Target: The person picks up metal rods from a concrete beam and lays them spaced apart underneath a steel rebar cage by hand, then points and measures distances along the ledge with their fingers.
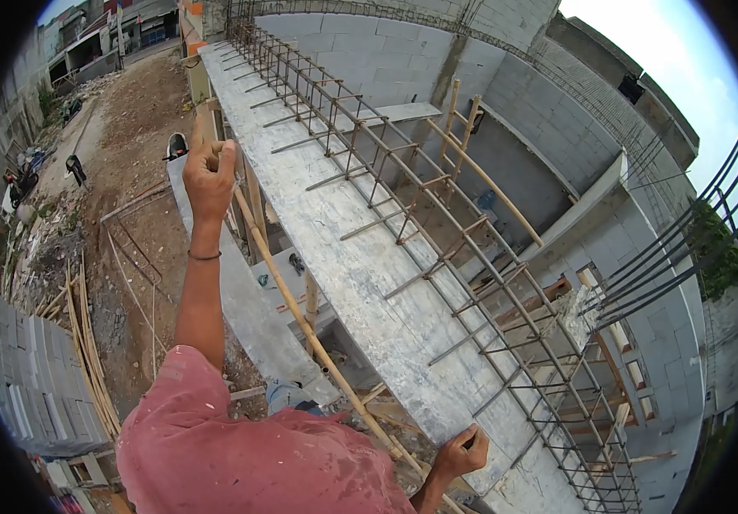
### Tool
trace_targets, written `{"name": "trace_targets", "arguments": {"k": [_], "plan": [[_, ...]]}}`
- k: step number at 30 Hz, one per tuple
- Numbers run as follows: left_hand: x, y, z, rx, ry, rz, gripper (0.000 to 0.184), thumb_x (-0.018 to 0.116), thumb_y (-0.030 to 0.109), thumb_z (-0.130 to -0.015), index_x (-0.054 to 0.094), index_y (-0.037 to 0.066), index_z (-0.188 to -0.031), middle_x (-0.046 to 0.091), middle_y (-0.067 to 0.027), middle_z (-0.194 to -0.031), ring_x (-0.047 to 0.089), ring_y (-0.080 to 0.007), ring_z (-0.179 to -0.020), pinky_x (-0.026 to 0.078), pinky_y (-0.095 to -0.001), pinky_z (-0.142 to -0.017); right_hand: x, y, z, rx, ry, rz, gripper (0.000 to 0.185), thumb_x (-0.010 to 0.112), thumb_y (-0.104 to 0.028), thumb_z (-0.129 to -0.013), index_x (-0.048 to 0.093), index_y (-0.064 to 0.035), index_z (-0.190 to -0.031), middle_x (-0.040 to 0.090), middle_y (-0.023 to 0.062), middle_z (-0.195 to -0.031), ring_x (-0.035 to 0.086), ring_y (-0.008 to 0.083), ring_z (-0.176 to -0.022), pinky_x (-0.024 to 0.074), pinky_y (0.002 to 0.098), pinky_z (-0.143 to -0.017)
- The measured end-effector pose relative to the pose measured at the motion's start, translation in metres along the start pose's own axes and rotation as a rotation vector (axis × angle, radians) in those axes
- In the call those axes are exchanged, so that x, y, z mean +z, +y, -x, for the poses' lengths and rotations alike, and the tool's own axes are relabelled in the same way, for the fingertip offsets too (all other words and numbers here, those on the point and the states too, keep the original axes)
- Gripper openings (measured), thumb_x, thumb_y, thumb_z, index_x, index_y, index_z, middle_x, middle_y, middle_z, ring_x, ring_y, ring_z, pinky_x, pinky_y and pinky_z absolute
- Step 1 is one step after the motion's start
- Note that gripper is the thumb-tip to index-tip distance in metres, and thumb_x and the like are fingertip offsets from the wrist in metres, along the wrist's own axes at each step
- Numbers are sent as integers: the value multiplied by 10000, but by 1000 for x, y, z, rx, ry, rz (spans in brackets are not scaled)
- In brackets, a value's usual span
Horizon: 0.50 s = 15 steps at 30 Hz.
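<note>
My left hand point(210, 176) is raised at the end of an outstretched arm, beside the outer edge of a long grey formwork board point(335, 248). Its index finger points up while the others curl in; whatever they hold, if anything, cannot be made out. A dark band point(204, 256) circles that wrist. Low in view, my right hand point(462, 451) is at the board's near edge, its fingers curled toward the thumb. Anything inside that grip is too small to name. Along the board runs a rebar cage point(438, 231), with several short bars lying across the board's surface.
A bamboo pole point(305, 321) slants below the board's outer side. Grey block walls point(369, 56) and bamboo props point(485, 180) stand beyond the cage. Black cables point(669, 265) cross at right. Far below lie a dirt lane point(138, 111) and stacked grey blocks point(35, 377).
</note>
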<state>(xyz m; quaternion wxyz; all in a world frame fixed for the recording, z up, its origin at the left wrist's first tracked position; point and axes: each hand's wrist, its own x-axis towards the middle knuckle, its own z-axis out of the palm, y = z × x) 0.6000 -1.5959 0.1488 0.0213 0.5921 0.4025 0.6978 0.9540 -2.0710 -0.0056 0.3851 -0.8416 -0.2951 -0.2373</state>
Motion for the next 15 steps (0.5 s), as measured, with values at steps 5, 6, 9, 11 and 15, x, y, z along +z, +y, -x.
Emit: {"name": "trace_targets", "arguments": {"k": [5,6,9,11,15], "plan": [[5,-193,150,-586,-81,-97,257,697,234,-1011,764,-10,-968,611,-284,-1489,755,-226,-917,574,-302,-674,3,10,-1,-31,46,-22,55,706,-8,-962,730,37,-944,688,167,-799,649,316,-647,501,414,-602],[-7,-227,194,-972,-342,-19,243,700,235,-1013,761,0,-1019,678,-206,-1336,750,-275,-1065,585,-322,-728,1,11,-1,-48,29,-9,39,713,-4,-950,730,30,-942,681,165,-789,640,327,-640,497,420,-597],[-27,-206,332,-1414,-716,-85,451,672,299,-1024,656,12,-1372,643,-183,-1362,724,-418,-1131,583,-456,-844,0,14,-3,-49,47,-23,15,726,4,-923,725,10,-937,653,159,-757,620,353,-632,485,439,-584],[-50,-189,408,-1595,-1051,-122,627,602,335,-1066,481,9,-1588,368,-278,-1686,562,-481,-1398,542,-527,-1026,-3,14,-4,-57,47,-23,34,738,-2,-903,709,-12,-919,619,154,-734,604,361,-636,480,459,-581],[-68,-140,491,-1725,-1495,-123,751,657,381,-1036,370,74,-1659,295,-213,-1742,301,-473,-1580,440,-652,-1164,-10,12,-7,-90,78,-21,91,755,-26,-888,668,-21,-861,563,134,-709,586,345,-626,477,446,-582]]}}
